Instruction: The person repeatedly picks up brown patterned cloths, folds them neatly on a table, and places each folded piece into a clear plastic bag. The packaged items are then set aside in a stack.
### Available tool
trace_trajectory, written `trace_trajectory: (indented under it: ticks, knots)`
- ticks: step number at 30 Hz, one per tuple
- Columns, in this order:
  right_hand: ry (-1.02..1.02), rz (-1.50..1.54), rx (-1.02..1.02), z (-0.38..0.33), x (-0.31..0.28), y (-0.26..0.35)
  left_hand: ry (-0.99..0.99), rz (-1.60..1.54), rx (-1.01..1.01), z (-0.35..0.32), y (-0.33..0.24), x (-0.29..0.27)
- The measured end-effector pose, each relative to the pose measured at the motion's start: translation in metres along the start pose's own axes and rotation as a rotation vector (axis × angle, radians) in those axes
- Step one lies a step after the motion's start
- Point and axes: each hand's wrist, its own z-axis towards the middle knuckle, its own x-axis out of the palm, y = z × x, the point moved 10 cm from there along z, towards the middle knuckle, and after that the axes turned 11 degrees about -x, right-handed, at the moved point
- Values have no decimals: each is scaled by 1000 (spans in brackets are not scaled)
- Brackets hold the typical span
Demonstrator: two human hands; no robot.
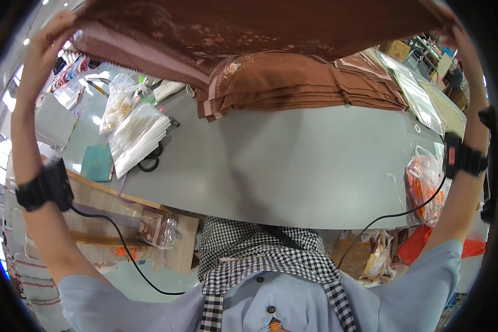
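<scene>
A brown floral-printed cloth [271,22] with a pink border is spread wide in the air along the top of the view. My left hand [54,34] pinches its left corner, arm raised high. At the opposite corner my right hand [452,34] is closed on the cloth, partly cut by the dark rim of the picture. Beneath the raised cloth, a stack of folded brown cloths [310,83] with pale patterned edges lies on the grey table [315,166]. The far part of the stack is hidden behind the raised cloth.
Clear plastic sleeves [138,141], black-handled scissors [149,162] and a teal booklet [97,164] lie on the left. On the right are flat clear packages [418,94], a tape ring [417,128] and a plastic bag with orange contents [424,180]. Wires hang from both wrist bands.
</scene>
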Motion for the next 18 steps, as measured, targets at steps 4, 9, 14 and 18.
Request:
trace_trajectory:
  ticks: [4,9,14,18]
  knots:
    - [211,502,51,-88,23,-12,-9,83,-23,-73,-75,13]
    - [375,386,196,-204,72,28,126,-90,-228,-140,-118,59]
    - [472,168,515,-322,117,62,445,-70,-224,-230,-159,110]
    - [439,296,479,-374,145,78,635,-335,-410,-296,-151,165]
